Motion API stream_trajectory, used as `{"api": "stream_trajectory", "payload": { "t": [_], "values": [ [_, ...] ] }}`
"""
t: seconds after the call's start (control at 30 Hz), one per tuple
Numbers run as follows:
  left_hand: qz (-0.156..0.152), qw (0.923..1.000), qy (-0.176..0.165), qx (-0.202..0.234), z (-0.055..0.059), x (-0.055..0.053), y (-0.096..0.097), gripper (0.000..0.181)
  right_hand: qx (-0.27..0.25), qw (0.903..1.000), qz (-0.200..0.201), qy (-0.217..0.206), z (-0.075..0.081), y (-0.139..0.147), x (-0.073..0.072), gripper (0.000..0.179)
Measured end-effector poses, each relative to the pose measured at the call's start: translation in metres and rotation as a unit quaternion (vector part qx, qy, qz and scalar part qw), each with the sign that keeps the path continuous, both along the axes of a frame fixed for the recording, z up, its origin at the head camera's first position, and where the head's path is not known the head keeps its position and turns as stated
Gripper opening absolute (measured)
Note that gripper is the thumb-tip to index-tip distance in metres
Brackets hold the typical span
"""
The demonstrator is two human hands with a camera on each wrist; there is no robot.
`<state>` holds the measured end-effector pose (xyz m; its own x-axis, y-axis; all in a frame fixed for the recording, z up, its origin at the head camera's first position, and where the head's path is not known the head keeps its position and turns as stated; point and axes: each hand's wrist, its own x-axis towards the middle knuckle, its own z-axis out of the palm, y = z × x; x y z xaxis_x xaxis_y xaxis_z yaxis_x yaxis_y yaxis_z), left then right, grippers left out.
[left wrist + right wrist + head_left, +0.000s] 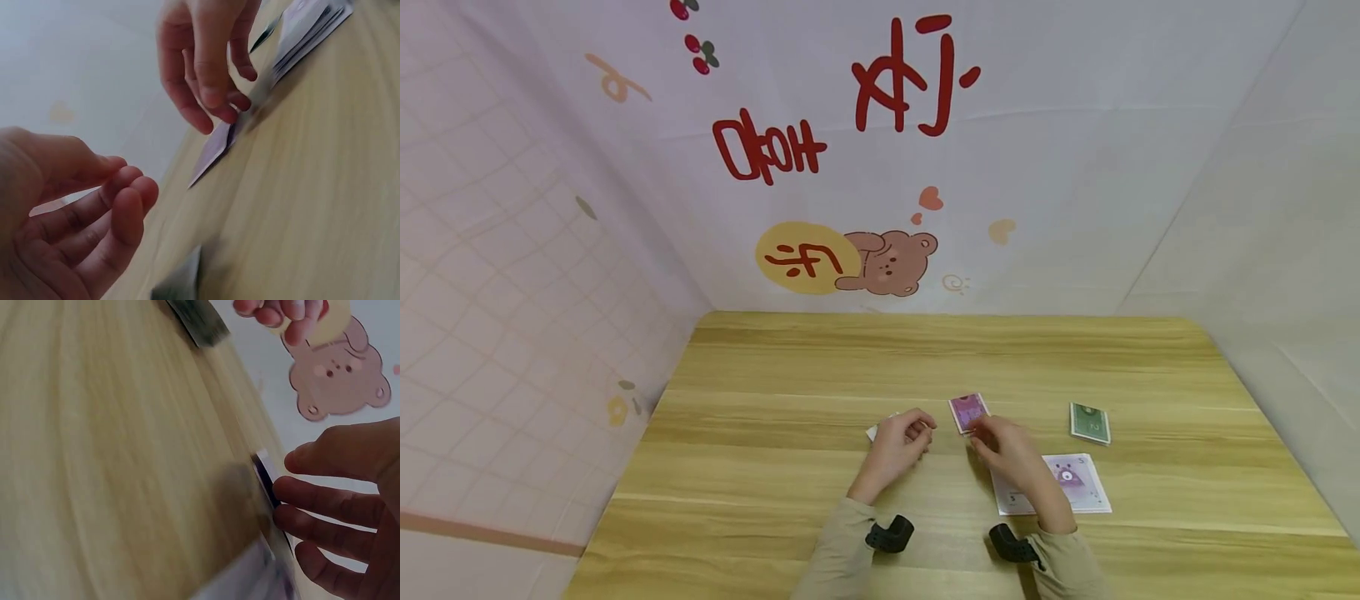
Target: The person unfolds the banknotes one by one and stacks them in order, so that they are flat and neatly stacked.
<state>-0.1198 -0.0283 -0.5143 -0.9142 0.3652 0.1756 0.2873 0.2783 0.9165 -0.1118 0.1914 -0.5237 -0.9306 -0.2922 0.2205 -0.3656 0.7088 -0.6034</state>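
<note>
My left hand (pixel 904 440) hovers with loosely curled fingers and nothing between them. Partly hidden beneath it lies a small card with a pale edge (pixel 872 432), whose face looks dark green in the right wrist view (pixel 199 324). My right hand (pixel 1011 450) has its fingertips right at the near edge of a small purple card pile (pixel 967 410). Its thumb and fingers are bent but apart, gripping nothing. Under the right forearm lies a stack of larger white cards with a purple one-eyed figure (pixel 1086 492), partly covered by the hand and wrist.
A small green card pile (pixel 1089 423) marked 2 lies to the right, beyond the larger stack. The wooden table (pixel 775 367) meets a white cloth backdrop (pixel 1060 167) printed with a bear and red characters. A black wrist camera band is on each wrist.
</note>
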Motion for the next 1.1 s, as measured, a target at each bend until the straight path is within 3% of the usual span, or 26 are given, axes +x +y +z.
{"api": "stream_trajectory", "payload": {
  "t": [0.23, 0.47, 0.7, 1.1],
  "values": [
    [0.085, 0.9956, 0.018, -0.034, -0.003, -0.007, -0.029, 0.008, -0.003, 0.9984, 0.045, 0.033, -0.002, -0.024, -0.006, 0.015],
    [0.147, 0.9880, 0.016, -0.045, -0.009, -0.012, -0.054, 0.011, -0.040, 0.9978, 0.050, 0.019, -0.003, -0.048, -0.010, 0.015],
    [0.157, 0.9852, 0.011, -0.067, -0.013, -0.013, -0.061, 0.013, -0.062, 0.9967, 0.051, 0.011, -0.013, -0.068, -0.016, 0.017],
    [0.167, 0.9815, -0.012, -0.093, -0.005, -0.014, -0.055, 0.013, -0.064, 0.9943, 0.074, -0.043, -0.014, -0.079, -0.020, 0.021]
  ]
}}
